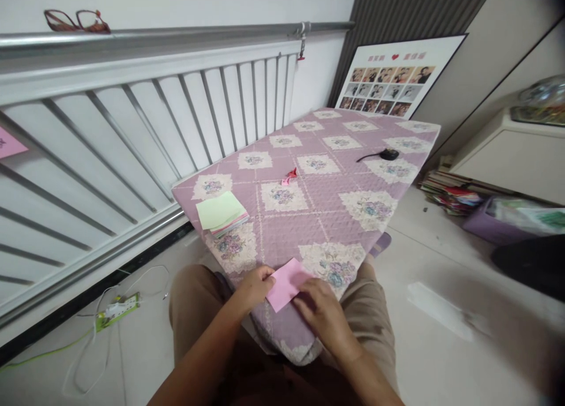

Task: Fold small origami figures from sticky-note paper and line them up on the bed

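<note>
Steadying a pink sheet [285, 283] at the near end of the cloth-covered desk [324, 215], right between the two hands; the left hand [255, 287] has its thumb and fingers brought together on the sheet's left edge, a close pinch with barely any gap; the right hand [324, 310] curves over the opposite end, fingers down on the paper, thumb parted slightly from them, and whether it truly grips or merely presses I cannot tell; this looks like the lining-up or creasing step, though which of the two is hard to call; from this hold, the next move seems to call for a firm left pinch while the right fingertips square the edge and press evenly, since a slip here would skew the paper; moving outward now, a stack of coloured paper [222, 212], pale green on top, sits beyond the left hand and off to its left; straight ahead of the hands, well clear of them, lies a small red-and-pink paper piece [289, 177]; farther out, ahead of the right hand, rests a black round object [389, 154] with a thin tail pointing left.
</note>
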Demonstrator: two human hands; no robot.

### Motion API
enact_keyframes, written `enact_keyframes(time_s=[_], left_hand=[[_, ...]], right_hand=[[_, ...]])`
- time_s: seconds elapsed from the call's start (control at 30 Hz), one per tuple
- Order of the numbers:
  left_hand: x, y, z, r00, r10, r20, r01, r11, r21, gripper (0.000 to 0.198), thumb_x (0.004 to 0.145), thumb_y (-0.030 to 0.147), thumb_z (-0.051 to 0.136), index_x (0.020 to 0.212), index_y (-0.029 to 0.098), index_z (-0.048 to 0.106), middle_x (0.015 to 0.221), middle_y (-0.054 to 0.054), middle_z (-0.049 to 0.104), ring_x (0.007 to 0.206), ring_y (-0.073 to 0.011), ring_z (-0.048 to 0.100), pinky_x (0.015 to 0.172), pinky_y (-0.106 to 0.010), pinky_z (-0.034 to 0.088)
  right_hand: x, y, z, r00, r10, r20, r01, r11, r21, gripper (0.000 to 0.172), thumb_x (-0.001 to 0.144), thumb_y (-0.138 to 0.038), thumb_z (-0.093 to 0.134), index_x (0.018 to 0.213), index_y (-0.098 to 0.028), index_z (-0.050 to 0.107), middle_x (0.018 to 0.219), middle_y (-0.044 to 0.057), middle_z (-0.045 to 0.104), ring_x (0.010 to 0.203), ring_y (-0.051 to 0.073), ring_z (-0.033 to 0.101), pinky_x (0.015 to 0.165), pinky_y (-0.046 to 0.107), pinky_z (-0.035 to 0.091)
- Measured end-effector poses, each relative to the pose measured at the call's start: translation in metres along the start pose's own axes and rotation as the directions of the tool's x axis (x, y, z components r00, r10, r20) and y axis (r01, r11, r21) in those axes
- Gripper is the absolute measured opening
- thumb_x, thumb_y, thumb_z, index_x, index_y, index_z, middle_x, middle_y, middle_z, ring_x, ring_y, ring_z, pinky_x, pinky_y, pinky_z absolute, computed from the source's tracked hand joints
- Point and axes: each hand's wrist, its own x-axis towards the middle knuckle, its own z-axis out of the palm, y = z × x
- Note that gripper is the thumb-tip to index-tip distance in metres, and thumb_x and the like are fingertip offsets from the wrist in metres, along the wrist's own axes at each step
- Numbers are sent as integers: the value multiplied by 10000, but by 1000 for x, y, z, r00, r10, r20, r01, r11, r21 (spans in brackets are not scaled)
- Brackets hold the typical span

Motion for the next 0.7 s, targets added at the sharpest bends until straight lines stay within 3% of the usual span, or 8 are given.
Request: enact_keyframes(time_s=[0.13, 0.27, 0.33, 0.4, 0.47, 0.53, 0.6, 0.7], left_hand=[[2, -3, -2, 1000, -15, 11, 15, 1000, 4, 314, 798, 215, 481, 1097, 176, 568, 829, -12, 631, 560, -108, 525, 441, -180, 366], [-3, -8, -9, 1000, 20, 12, -21, 993, 114, 332, 819, 213, 463, 1136, 174, 552, 808, -11, 637, 563, -122, 548, 528, -232, 441], [-9, -11, -14, 987, 141, -73, -119, 962, 245, 292, 837, 219, 454, 1095, 164, 580, 833, -28, 640, 689, -152, 583, 674, -280, 477], [-16, -15, -18, 940, 323, -109, -262, 889, 375, 258, 831, 241, 497, 1051, 163, 609, 935, -55, 635, 867, -183, 578, 823, -318, 456], [-23, -19, -19, 883, 468, -29, -405, 793, 455, 298, 778, 279, 605, 1057, 173, 622, 1056, -72, 607, 994, -207, 539, 905, -335, 422], [-28, -25, -17, 847, 525, 81, -487, 707, 513, 349, 723, 285, 684, 1056, 194, 635, 1090, -65, 592, 1024, -218, 516, 917, -341, 410], [-29, -31, -13, 847, 521, 107, -476, 654, 587, 227, 764, 245, 651, 988, 209, 662, 1033, -51, 605, 984, -211, 520, 886, -343, 411], [-27, -39, -6, 866, 499, 33, -387, 627, 676, 138, 844, 175, 541, 860, 198, 676, 929, -49, 614, 908, -197, 529, 830, -340, 409]], right_hand=[[-3, -9, 17, 983, -132, 127, 147, 982, -119, 328, 774, -174, 634, 1098, -216, 601, 1011, 83, 615, 975, 246, 551, 833, 391, 445], [-5, -7, 29, 985, -118, 124, 143, 966, -215, 201, 818, -136, 564, 995, -205, 632, 924, 74, 616, 906, 233, 550, 794, 380, 430], [-6, -5, 31, 986, -111, 125, 137, 963, -230, 162, 826, -146, 561, 954, -205, 640, 900, 67, 610, 878, 226, 541, 779, 369, 421], [-6, -5, 32, 987, -107, 119, 133, 963, -234, 138, 826, -156, 569, 930, -205, 645, 889, 62, 603, 868, 223, 529, 777, 365, 411], [-6, -6, 32, 988, -101, 116, 126, 964, -232, 122, 826, -161, 572, 912, -204, 647, 884, 59, 597, 864, 220, 519, 784, 362, 400], [-6, -7, 32, 989, -89, 116, 114, 967, -227, 110, 829, -161, 573, 898, -203, 648, 875, 55, 592, 860, 216, 512, 795, 359, 387], [-6, -8, 31, 991, -73, 116, 98, 969, -225, 90, 834, -174, 582, 885, -205, 649, 866, 50, 589, 856, 211, 506, 799, 355, 373], [-4, -8, 29, 994, -25, 104, 49, 971, -235, 41, 835, -214, 615, 858, -211, 648, 862, 42, 587, 861, 211, 502, 794, 350, 351]])
